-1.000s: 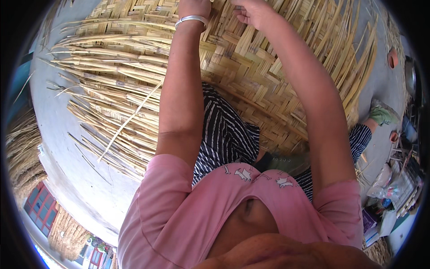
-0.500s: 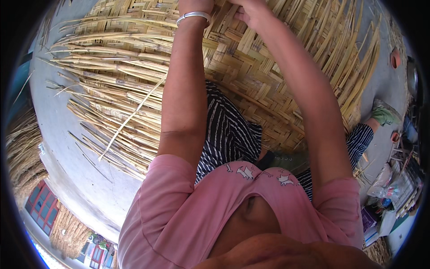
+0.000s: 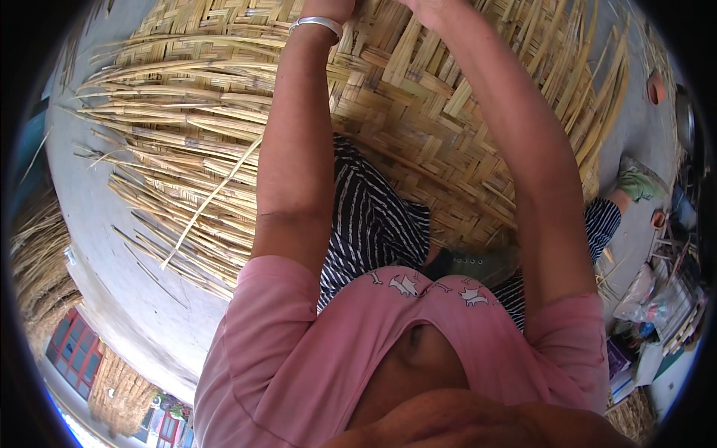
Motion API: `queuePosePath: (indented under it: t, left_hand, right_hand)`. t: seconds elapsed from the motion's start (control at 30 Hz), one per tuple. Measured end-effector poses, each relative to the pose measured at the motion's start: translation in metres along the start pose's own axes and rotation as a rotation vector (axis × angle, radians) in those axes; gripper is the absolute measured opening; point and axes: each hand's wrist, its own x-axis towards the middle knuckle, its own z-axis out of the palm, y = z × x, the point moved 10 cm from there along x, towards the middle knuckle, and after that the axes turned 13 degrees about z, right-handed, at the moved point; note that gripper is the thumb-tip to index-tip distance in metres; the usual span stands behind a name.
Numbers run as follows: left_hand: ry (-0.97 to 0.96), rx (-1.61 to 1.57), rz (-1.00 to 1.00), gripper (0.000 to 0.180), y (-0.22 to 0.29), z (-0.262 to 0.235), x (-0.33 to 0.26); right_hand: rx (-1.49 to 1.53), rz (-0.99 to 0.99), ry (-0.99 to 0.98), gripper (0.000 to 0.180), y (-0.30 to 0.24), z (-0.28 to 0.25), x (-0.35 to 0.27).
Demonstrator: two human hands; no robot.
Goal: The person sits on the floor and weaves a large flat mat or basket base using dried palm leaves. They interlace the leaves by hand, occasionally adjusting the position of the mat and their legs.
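Observation:
A large mat of woven straw-coloured split strips (image 3: 448, 172) spreads under and in front of me, with long loose ends fanning out at its left and right sides. Both my arms reach forward over it. My left hand (image 3: 328, 7), below which a silver bangle (image 3: 316, 25) circles the wrist, is cut by the top edge over the weave. Close to its right, my right hand (image 3: 433, 10) is cut by the same edge. The fingers of both hands lie outside the picture, so what they hold or touch is hidden.
One loose pale strip (image 3: 213, 200) lies slantwise across the left ends. My legs in striped trousers (image 3: 373, 224) rest on the mat. Clay pots (image 3: 656, 88) and a cluttered rack with plastic bags (image 3: 648, 295) stand at the right. Straw bundles (image 3: 41, 261) are at the far left.
My forearms have shifted slightly, and my right hand has moved up, so less of it shows at the top edge. The mat looks the same.

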Motion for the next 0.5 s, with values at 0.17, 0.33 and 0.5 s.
queuePosePath:
  t: [0.17,0.33,0.5]
  left_hand:
    - [-0.148,0.204,0.253,0.029,-0.043,0.031,0.01]
    - [-0.256,0.001,-0.03,0.026,-0.051,0.049,0.004]
    - [-0.291,-0.224,-0.265,0.014,-0.04,0.054,-0.001]
  right_hand:
    - [-0.013,0.047,0.204,0.041,-0.011,-0.034,0.003]
    - [-0.055,0.258,0.244,0.049,-0.019,-0.06,0.001]
    - [-0.218,0.046,0.278,0.035,-0.025,-0.095,-0.014]
